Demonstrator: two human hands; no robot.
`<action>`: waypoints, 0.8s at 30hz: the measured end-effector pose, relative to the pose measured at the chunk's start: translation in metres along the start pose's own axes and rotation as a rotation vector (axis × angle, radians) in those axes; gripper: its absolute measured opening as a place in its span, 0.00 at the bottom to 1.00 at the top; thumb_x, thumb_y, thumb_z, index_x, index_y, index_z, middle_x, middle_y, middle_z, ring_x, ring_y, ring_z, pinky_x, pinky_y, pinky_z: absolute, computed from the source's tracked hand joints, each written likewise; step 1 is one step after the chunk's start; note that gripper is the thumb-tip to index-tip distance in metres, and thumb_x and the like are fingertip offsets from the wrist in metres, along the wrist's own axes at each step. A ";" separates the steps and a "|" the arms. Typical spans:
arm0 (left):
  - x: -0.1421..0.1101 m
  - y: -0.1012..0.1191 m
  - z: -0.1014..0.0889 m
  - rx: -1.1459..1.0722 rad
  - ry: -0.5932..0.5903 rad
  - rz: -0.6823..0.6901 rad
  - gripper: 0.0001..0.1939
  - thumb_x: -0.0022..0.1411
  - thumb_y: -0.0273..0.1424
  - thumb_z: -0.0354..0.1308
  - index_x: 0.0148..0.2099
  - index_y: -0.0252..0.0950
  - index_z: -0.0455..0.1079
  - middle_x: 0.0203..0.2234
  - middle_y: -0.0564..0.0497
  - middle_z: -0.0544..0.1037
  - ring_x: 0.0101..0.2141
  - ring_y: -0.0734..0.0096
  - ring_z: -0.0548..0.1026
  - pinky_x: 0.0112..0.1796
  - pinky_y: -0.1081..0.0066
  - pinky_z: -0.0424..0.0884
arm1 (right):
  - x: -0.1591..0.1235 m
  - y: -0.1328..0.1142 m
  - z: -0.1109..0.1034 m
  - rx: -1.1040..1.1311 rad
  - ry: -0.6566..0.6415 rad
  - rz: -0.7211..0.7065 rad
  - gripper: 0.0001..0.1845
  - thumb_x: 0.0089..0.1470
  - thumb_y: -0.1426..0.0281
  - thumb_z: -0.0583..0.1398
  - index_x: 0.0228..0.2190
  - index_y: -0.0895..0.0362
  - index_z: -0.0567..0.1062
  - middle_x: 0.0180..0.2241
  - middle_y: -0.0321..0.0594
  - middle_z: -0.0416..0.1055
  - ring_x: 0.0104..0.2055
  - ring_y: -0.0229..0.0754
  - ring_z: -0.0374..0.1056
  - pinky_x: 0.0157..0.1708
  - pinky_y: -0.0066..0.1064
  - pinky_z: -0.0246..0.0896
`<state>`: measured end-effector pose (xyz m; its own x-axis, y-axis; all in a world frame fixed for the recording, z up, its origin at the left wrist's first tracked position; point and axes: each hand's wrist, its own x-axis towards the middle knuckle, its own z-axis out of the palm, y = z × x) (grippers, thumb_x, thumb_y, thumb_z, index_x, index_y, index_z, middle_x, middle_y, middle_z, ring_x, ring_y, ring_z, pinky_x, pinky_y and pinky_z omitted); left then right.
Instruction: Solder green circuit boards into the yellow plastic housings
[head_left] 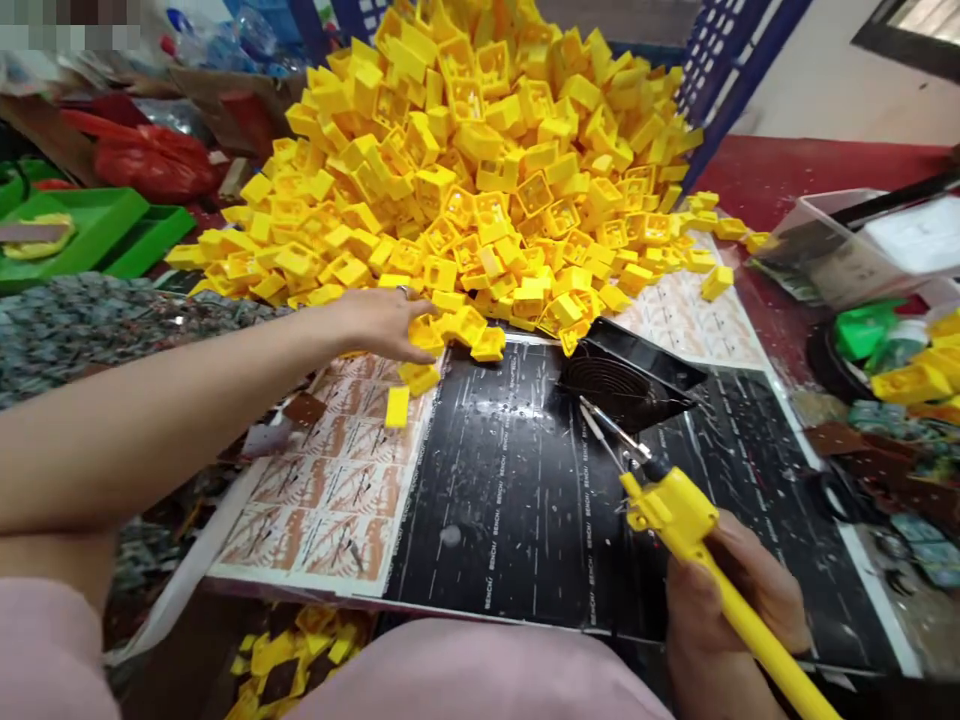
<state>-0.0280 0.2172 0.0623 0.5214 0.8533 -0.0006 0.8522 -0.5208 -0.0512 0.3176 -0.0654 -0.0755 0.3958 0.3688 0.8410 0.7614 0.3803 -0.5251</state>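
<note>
A big heap of yellow plastic square parts (480, 160) covers the far half of the work surface. My left hand (386, 322) reaches across to the heap's front edge, fingers curled around one or two yellow pieces (427, 335). A loose yellow piece (397, 406) lies just below it. My right hand (731, 600) is closed around the yellow handle of a soldering-type tool (675, 510), whose metal tips (600, 425) point toward a small black fan (626, 375) on the black mat (517, 500).
Printed sheets (322, 490) lie left of the mat. Green trays (90, 235) and red bags (150, 160) sit far left. A clear plastic box (862, 245) and more yellow parts (915, 375) stand at right. Yellow pieces (292, 655) lie below the board's front edge.
</note>
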 end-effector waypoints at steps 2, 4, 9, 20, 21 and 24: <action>0.016 0.026 -0.027 0.091 -0.216 -0.123 0.43 0.53 0.61 0.71 0.63 0.41 0.79 0.48 0.38 0.84 0.49 0.33 0.82 0.48 0.41 0.79 | 0.008 -0.002 0.002 -0.091 0.187 -0.081 0.21 0.56 0.49 0.69 0.47 0.45 0.85 0.30 0.40 0.77 0.28 0.51 0.74 0.21 0.40 0.70; 0.049 0.057 -0.049 0.088 -0.126 -0.142 0.33 0.65 0.58 0.61 0.61 0.41 0.80 0.49 0.39 0.84 0.55 0.31 0.79 0.53 0.40 0.76 | 0.017 0.000 0.000 -0.148 0.321 -0.119 0.21 0.59 0.48 0.66 0.49 0.43 0.85 0.29 0.41 0.75 0.26 0.50 0.69 0.18 0.39 0.63; 0.154 0.150 -0.046 -0.096 0.030 0.316 0.21 0.73 0.36 0.54 0.61 0.40 0.81 0.57 0.47 0.83 0.60 0.53 0.78 0.62 0.58 0.71 | 0.035 0.017 -0.017 -0.316 0.526 -0.127 0.17 0.59 0.48 0.64 0.42 0.41 0.87 0.23 0.41 0.66 0.23 0.47 0.62 0.16 0.40 0.50; 0.173 0.180 0.032 0.124 -0.393 0.533 0.38 0.67 0.45 0.61 0.76 0.48 0.63 0.79 0.45 0.52 0.77 0.42 0.50 0.68 0.40 0.64 | 0.028 0.005 -0.041 -0.652 0.289 0.074 0.27 0.54 0.61 0.56 0.52 0.23 0.79 0.27 0.48 0.69 0.32 0.68 0.70 0.21 0.60 0.66; 0.163 0.172 0.031 0.130 -0.403 0.533 0.38 0.66 0.43 0.61 0.76 0.48 0.63 0.80 0.46 0.52 0.77 0.43 0.50 0.68 0.43 0.65 | 0.028 0.005 -0.040 -0.637 0.302 0.067 0.27 0.54 0.61 0.56 0.51 0.22 0.79 0.27 0.48 0.69 0.32 0.68 0.70 0.21 0.60 0.65; 0.131 0.147 0.030 0.130 -0.412 0.531 0.38 0.65 0.39 0.61 0.76 0.46 0.64 0.80 0.48 0.52 0.77 0.45 0.50 0.69 0.48 0.65 | 0.031 0.005 -0.038 -0.563 0.213 0.094 0.26 0.52 0.55 0.56 0.52 0.23 0.79 0.27 0.49 0.68 0.32 0.70 0.71 0.18 0.59 0.62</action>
<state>0.1642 0.2532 0.0252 0.7859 0.4373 -0.4372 0.4603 -0.8858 -0.0586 0.3529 -0.0839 -0.0466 0.5241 0.1791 0.8326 0.8498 -0.1741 -0.4975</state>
